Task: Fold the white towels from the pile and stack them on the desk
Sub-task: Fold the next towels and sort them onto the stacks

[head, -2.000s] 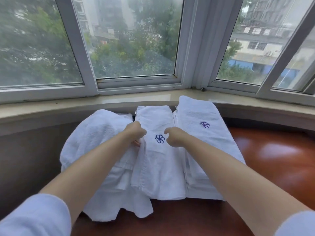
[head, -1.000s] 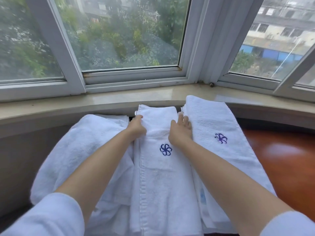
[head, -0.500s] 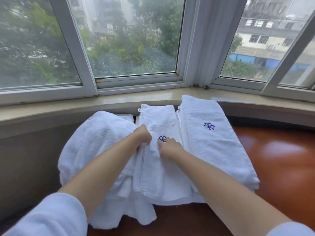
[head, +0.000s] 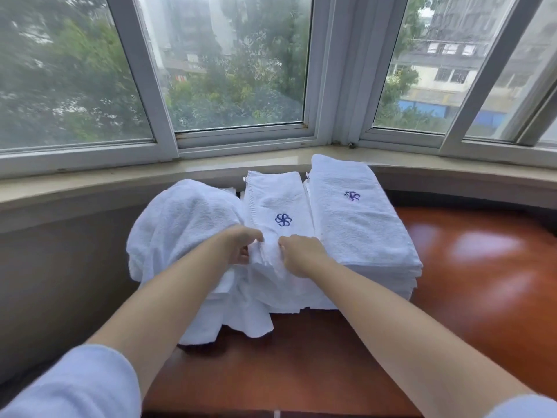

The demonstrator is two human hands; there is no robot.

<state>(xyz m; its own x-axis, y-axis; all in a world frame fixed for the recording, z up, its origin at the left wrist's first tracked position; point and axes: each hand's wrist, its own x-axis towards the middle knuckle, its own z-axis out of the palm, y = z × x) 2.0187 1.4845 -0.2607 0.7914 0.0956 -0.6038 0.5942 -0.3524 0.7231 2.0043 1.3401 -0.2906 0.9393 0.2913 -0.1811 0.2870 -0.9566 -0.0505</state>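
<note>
- The left hand (head: 243, 243) and the right hand (head: 298, 254) meet at the near part of a narrow white terry towel with a blue pinwheel emblem (head: 278, 212), each with fingers curled, pinching a bunched ridge of its cloth between them.
- That towel lies lengthwise on the glossy reddish-brown wooden desk (head: 470, 267), its far end against the beige stone window sill (head: 90, 184).
- Just right of it, touching, stands a neat stack of folded white towels (head: 361, 236) bearing the same blue emblem on top.
- At its left a loose heap of unfolded white towels (head: 177, 224) slumps, its edges hanging toward the desk's near side.
</note>
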